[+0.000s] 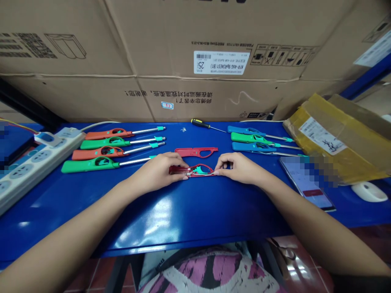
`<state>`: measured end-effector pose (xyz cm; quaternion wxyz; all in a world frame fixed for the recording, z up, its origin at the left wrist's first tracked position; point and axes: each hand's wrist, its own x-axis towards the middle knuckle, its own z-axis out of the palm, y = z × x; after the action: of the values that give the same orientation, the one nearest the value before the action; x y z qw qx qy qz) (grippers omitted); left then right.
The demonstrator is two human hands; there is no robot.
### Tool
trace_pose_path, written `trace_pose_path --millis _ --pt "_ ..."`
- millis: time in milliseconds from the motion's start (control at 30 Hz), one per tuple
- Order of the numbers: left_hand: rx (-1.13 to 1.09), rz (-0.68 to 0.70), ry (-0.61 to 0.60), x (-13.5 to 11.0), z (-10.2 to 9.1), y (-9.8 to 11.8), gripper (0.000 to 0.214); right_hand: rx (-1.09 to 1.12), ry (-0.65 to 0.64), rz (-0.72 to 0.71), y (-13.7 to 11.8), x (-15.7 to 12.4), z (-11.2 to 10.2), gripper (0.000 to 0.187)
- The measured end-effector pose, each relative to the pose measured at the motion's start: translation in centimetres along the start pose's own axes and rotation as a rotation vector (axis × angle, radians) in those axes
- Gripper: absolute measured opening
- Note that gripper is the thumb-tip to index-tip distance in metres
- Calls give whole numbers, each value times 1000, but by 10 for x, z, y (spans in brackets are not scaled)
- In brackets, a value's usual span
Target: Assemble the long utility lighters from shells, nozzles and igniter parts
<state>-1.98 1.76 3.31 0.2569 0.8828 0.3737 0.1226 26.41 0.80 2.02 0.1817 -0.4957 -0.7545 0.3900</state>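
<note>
Between my hands lies an opened red lighter half (200,174), its inner parts and thin wire showing, with a green trigger (200,169) inside its loop. My left hand (163,171) grips its left end, thumb in front and fingers behind. At its right end my right hand (233,169) pinches with thumb and index finger at the tip where the wire runs; whether it holds the wire or the shell is too small to tell. Just behind, the other red shell half (197,152) rests flat on the blue table (159,219).
Several orange and green lighters (97,152) lie in a row at left, beside a power strip (27,162). Blue and green lighters (253,138) lie at right, near a phone (307,183), a taped package (330,138) and a mouse (369,191). A screwdriver (200,122) lies behind, before a large carton (171,36).
</note>
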Motion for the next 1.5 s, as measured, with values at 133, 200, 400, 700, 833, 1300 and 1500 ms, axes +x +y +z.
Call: trace_pose_path --millis 133,200,400,700,833,1300,1500 --pt "-10 20 48 0 5 -1 21 -5 6 -28 -1 0 0 8" --pt "0 27 70 0 8 -1 20 -11 12 -32 -1 0 0 8" --pt "-14 15 79 0 9 -2 24 -6 -17 -15 4 -1 -3 13" --pt "-186 -11 76 3 9 -15 27 -84 -33 -12 0 -7 -15 14" --pt "-207 -45 81 4 11 -16 26 -89 77 -57 -1 -3 -3 20" --pt "-130 -46 117 4 16 -10 21 -110 148 19 -3 5 14 24" --pt "-80 -17 130 4 18 -6 21 -209 177 3 -2 5 19 24"
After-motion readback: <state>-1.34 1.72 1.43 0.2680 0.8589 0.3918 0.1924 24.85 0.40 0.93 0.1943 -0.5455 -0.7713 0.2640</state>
